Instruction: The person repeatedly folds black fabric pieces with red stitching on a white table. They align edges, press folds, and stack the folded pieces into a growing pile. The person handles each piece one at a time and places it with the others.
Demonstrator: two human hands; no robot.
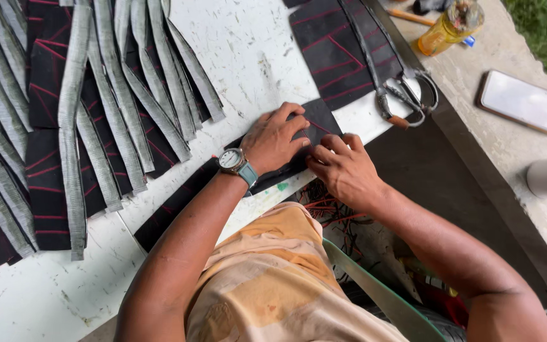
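Note:
A long strip of black fabric with red lines (178,199) lies across the white table (248,57), running from the lower left up to the middle. My left hand (276,138), with a wristwatch on it, presses flat on the strip's upper end. My right hand (343,168) sits just right of it, its fingertips pinching the fabric's edge. Both hands touch the same piece.
Several grey strips (71,126) lie fanned over more black-and-red pieces at the left. Another black piece (333,50), a metal ruler and a pair of scissors (406,98) lie at the upper right. A yellow bottle (447,28) and a phone (522,101) rest on the concrete ledge.

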